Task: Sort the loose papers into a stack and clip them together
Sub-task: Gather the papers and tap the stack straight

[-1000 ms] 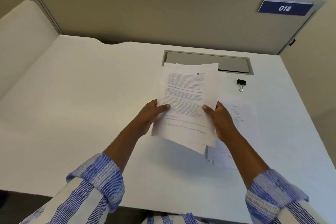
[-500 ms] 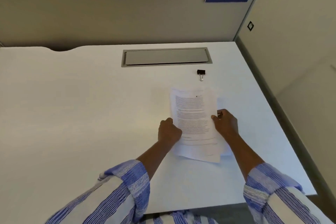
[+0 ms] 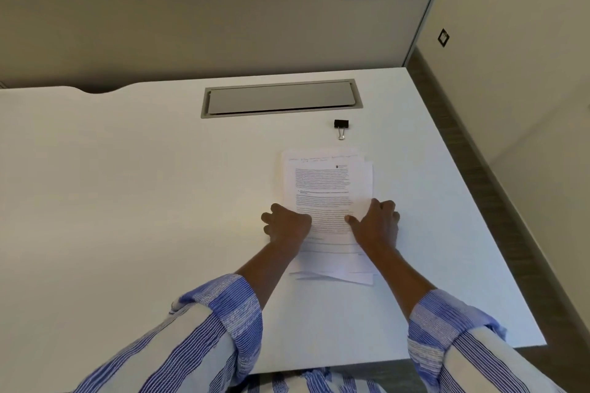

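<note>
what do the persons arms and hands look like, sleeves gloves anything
Both hands, left hand and right hand, are bare: no gloves, and no rings or watch show. The blue-and-white striped sleeves are rolled back into cuffs, leaving the forearms uncovered.

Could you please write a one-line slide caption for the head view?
Both hands, left hand and right hand, press papers flat; binder clip waits beyond.
</note>
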